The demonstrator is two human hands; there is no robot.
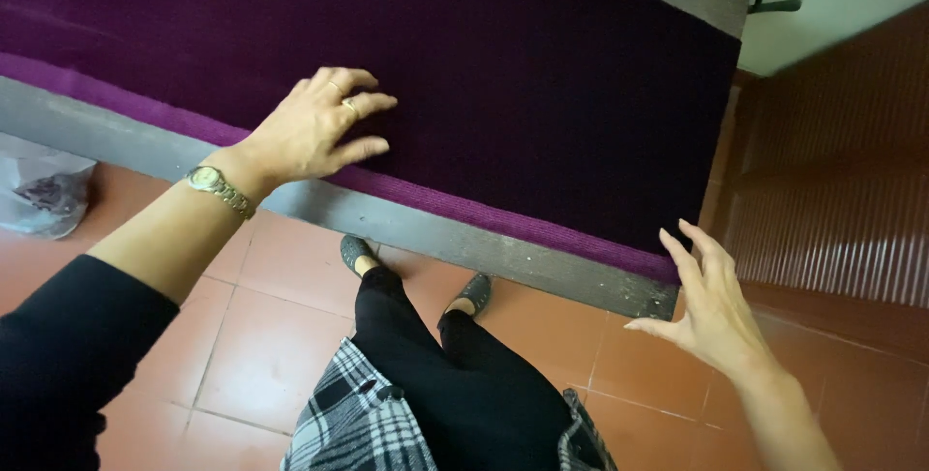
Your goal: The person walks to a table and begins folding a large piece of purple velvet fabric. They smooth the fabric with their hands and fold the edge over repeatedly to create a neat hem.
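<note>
Dark purple fabric (503, 74) lies spread flat across a grey wooden counter (435, 229), covering nearly all of its top. A lighter purple border strip (455, 205) runs along the fabric's near edge, just inside the counter's bare front edge.

Left hand (314, 127): palm down, fingers spread and flat on the fabric near the front edge, left of centre. The flat press looks meant to pin the cloth so it does not slide on the wood. Ring on one finger; a metal wristwatch (208, 181) at the wrist; black sleeve (68, 355) pushed up the forearm.

Right hand (711, 302): open, fingers loosely spread and slightly curled, grasping nothing. It is at the counter's near right corner, where the fabric's edge drops over the end. Fingertips may brush the cloth's corner; contact is hard to confirm from this angle. Likely placed there to catch or square the hanging edge.

Below: red tiled floor (271, 335), the person's dark shoes (358, 253) close under the counter's front edge, black trousers, a plaid garment. A clear plastic bag (44, 190) lies on the floor at far left.
</note>
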